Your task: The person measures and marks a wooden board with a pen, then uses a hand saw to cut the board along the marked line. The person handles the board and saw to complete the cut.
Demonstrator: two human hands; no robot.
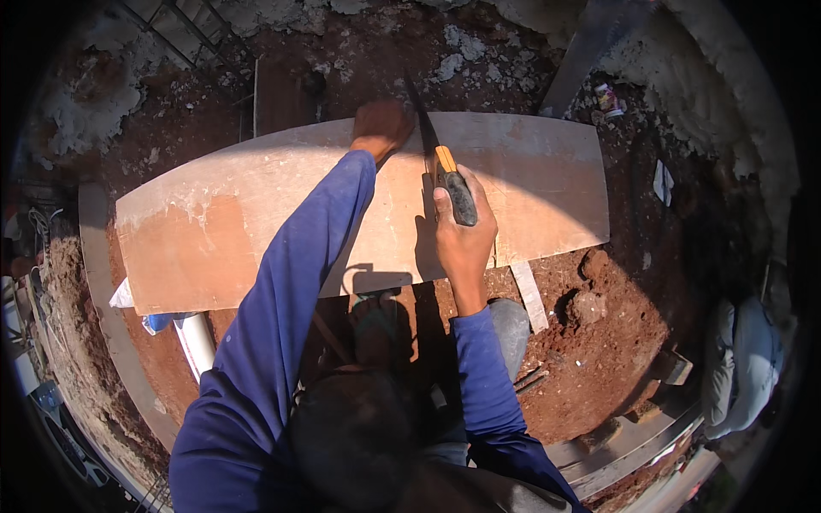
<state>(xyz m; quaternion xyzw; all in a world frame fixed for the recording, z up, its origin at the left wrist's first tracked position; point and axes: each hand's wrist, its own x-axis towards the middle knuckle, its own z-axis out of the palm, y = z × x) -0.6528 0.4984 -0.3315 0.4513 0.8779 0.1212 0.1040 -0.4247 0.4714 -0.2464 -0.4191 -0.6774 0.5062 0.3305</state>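
A long plywood board (299,205) lies crosswise in front of me, part in sun and part in shade. My right hand (466,227) is wrapped round the yellow and black handle of a handsaw (425,120). Its dark blade points away from me and crosses the board's far edge, just right of my left hand. My left hand (382,128) is closed at that far edge, its fingers bent over the rim and mostly hidden. The blade's shadow falls on the board, so I cannot tell how deep its teeth sit in the wood.
Reddish soil (581,342) surrounds the board. A wooden plank (581,60) slants at the far right, and a white pipe (196,344) pokes out under the near left side. Wood offcuts (673,368) lie at the near right. A small container (608,100) lies beyond the board.
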